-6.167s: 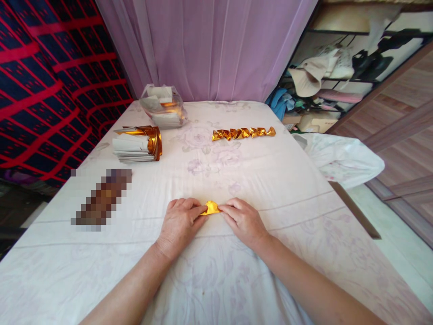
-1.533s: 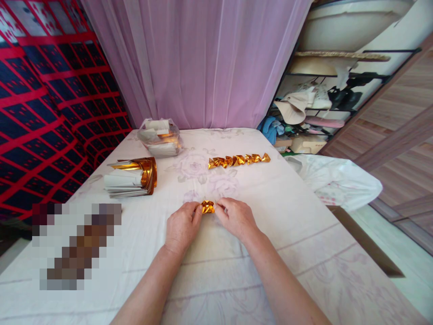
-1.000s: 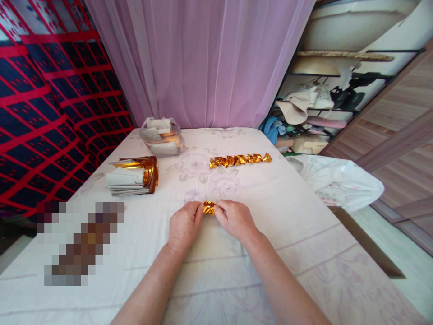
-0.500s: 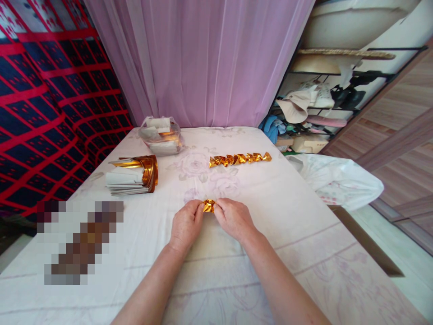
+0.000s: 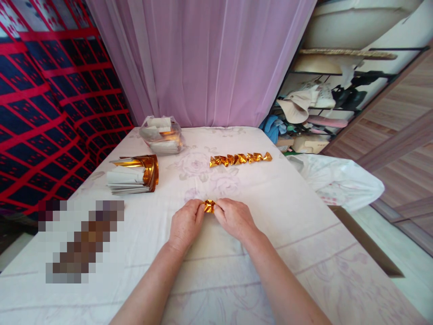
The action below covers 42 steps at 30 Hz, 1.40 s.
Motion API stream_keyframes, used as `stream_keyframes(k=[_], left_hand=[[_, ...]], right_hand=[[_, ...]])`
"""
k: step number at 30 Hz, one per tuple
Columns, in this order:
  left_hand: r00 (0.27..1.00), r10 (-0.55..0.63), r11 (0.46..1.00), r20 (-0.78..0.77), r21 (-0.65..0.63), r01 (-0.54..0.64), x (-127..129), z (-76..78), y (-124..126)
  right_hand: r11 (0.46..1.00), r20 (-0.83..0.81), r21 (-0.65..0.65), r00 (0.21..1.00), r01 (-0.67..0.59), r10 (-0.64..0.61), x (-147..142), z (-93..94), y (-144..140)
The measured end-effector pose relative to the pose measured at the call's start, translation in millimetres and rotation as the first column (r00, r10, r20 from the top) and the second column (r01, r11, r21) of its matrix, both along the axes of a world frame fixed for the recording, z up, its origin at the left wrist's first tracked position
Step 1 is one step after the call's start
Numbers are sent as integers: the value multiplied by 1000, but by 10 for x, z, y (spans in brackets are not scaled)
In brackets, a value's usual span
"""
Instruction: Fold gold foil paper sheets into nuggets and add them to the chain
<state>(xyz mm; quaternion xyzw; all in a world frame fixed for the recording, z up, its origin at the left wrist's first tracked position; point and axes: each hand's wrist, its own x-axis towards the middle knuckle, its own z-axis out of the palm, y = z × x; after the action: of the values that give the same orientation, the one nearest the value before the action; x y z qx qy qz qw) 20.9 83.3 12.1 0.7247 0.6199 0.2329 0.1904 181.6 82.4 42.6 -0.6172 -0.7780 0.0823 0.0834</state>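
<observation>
Left hand [image 5: 186,222] and right hand [image 5: 236,217] have moved forward, pinching gold foil [image 5: 209,206]; clear bag [image 5: 145,132] holds papers [image 5: 164,146].

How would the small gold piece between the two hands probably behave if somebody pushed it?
The gold piece is probably light, since it looks like thin, folded foil. Its creases suggest it may dent easily. Pinched between the left hand and the right hand, it should hardly roll.

Two hands [image 5: 187,222] [image 5: 236,217], one held foil piece [image 5: 209,206], one foil row [image 5: 241,159] (tally unclear)
</observation>
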Motion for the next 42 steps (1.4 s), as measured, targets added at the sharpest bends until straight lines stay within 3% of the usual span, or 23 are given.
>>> stream_keyframes(k=[18,24,27,30,37,42], left_hand=[[991,62,998,120,-5,-62,-72,-18,46],[964,77,997,253,8,-82,-127,-61,84],[950,117,992,289,1,-123,-167,-129,119],[944,130,990,303,12,-140,-183,-194,142],[941,123,990,316,32,-140,-183,-220,146],[943,123,989,310,38,-141,-182,-213,136]], right_hand=[[1000,-63,25,998,-4,5,19,10,-7],[981,-71,116,986,157,-149,127,-66,51],[919,-47,164,933,360,-357,321,-97,189],[835,11,125,841,536,-541,582,-79,410],[675,20,105,677,730,-735,1152,-33,878],[618,11,86,620,781,-785,1379,-114,1016]])
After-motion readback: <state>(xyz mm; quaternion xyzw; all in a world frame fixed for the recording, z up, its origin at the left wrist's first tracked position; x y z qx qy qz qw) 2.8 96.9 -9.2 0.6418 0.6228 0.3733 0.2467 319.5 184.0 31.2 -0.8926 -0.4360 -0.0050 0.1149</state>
